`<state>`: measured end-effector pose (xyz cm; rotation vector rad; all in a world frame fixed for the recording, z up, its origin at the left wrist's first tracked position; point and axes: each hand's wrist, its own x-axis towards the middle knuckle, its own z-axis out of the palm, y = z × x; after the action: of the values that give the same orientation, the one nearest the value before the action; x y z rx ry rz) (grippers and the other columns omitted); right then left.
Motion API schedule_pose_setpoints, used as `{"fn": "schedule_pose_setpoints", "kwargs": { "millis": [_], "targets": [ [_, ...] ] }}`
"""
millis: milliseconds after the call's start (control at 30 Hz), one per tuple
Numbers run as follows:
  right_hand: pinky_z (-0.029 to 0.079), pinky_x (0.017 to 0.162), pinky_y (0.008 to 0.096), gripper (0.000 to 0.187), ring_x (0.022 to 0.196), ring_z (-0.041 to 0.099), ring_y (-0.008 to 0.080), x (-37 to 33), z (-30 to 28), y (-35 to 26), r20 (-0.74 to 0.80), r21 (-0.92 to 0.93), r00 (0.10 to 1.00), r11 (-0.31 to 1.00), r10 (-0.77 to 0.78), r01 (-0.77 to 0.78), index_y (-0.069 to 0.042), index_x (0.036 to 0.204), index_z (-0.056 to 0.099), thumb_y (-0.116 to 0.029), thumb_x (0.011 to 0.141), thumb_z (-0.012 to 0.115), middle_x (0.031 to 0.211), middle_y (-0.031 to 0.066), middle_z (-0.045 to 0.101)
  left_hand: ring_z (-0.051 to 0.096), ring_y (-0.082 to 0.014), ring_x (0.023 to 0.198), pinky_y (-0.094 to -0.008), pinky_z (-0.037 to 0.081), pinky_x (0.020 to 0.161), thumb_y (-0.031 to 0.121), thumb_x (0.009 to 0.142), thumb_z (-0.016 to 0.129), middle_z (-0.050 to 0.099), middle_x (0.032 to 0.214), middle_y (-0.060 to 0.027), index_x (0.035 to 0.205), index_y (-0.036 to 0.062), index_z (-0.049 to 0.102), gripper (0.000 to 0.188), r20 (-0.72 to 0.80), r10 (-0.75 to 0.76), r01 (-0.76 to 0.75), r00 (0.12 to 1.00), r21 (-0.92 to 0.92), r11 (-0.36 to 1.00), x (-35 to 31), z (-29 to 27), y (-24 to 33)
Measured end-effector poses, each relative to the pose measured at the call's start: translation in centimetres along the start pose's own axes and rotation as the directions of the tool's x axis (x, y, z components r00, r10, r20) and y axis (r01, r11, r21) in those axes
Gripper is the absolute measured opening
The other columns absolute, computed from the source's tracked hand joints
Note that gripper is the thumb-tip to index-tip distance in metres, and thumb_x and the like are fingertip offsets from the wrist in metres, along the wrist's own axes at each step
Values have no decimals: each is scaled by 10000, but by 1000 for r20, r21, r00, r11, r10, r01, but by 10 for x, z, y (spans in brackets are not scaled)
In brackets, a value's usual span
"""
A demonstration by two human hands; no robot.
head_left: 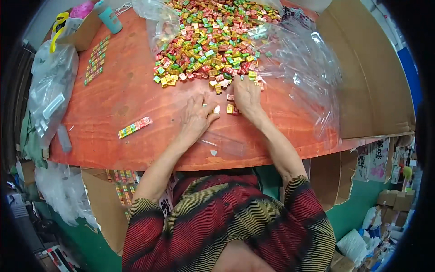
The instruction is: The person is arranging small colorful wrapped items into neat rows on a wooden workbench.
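Note:
A big heap of small wrapped square candies [213, 41], red, green, yellow and orange, covers the far middle of the orange-brown table [127, 95]. My right hand [246, 94] lies flat at the heap's near edge, its fingers on loose candies. My left hand [196, 119] rests palm down just to the left, its fingertips touching a small yellow candy [216, 109]. A few picked-out candies [231, 109] lie between the two hands. A finished short row of candies [134, 127] lies to the left on the table.
Longer candy rows [95, 61] lie at the far left by a teal cup [110, 19]. Crumpled clear plastic [303, 68] spreads on the right against a cardboard sheet [371, 77]. A plastic bag [50, 86] hangs at the left edge. A cardboard box with candy rows [120, 188] sits below the table.

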<state>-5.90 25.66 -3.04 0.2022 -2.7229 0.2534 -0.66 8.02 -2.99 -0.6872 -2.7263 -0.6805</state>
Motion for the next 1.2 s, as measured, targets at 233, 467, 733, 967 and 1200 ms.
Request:
{"fn": "schedule_pose_setpoints", "kwargs": {
  "millis": [233,467,733,967,1200],
  "targets": [
    [439,579,424,130,683,562,302,-3,-13,8,-115,160,990,983,-77,95,-52,832,549,-132,732,570,744,117,566,500,-288,922,-383,438,768,242,662,716,506,982,-115,970,142,644,331,23,-25,25,999,-11,1000,4,-4,3],
    [390,656,370,317,822,509,252,-56,-35,-30,110,214,960,949,-259,232,-66,1005,558,-219,737,633,878,97,557,509,-287,922,-387,442,760,246,667,714,506,986,-116,1008,140,630,366,131,-98,99,987,-2,995,1,-17,-1],
    [433,767,391,458,941,503,304,-64,-51,2,225,296,969,955,-99,29,-47,1099,517,-189,699,690,1028,130,501,509,-297,922,-393,443,758,257,660,725,498,991,-115,1067,139,602,441,144,-44,49,989,-38,998,2,-19,-2],
    [449,778,381,430,949,512,307,-65,-36,1,229,411,958,909,-175,68,-43,1094,512,-174,718,674,1035,141,501,486,-301,907,-410,450,722,272,649,722,481,948,-120,1062,181,602,439,23,63,-63,998,-25,998,2,1,-2],
    [442,811,384,440,1003,502,324,-60,-47,11,334,483,926,876,-177,-7,-30,1129,478,-131,737,650,1057,149,504,489,-321,943,-408,439,791,224,651,726,488,999,-136,1126,110,543,521,62,56,-48,996,-133,990,5,-10,-4]
  ]
}}
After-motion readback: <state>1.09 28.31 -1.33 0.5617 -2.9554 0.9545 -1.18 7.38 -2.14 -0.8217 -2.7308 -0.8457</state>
